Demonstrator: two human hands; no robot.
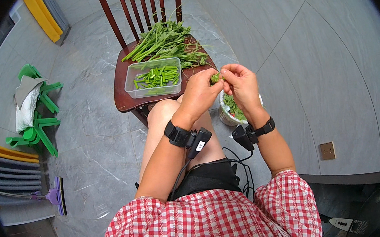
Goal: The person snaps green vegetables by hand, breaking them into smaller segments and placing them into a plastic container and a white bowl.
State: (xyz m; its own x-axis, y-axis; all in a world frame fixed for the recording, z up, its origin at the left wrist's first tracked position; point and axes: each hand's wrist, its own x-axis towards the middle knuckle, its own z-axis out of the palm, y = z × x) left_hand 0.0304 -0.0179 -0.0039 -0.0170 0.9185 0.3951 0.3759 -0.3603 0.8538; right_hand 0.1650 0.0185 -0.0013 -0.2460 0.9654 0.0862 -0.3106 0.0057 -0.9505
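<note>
Both hands meet just off the front right corner of a dark red wooden chair [123,99]. My left hand [201,88] is closed around a small bunch of green leafy vegetable [215,78]. At the bunch's right side, my right hand [241,82] pinches its end between thumb and fingers. A clear plastic container [154,91] on the seat holds many short cut green stems [158,76]. Behind it lies a pile of long leafy stalks [164,41]. Below my right hand stands a bin [226,117] with leafy scraps [233,108] inside.
Green plastic stools [47,131] stand at the left, with a white and grey cloth item [26,111] on them. A purple mop head [57,196] is at the lower left. The tiled wall [328,79] with a socket [327,151] rises at the right. Black cables [245,168] hang by my lap.
</note>
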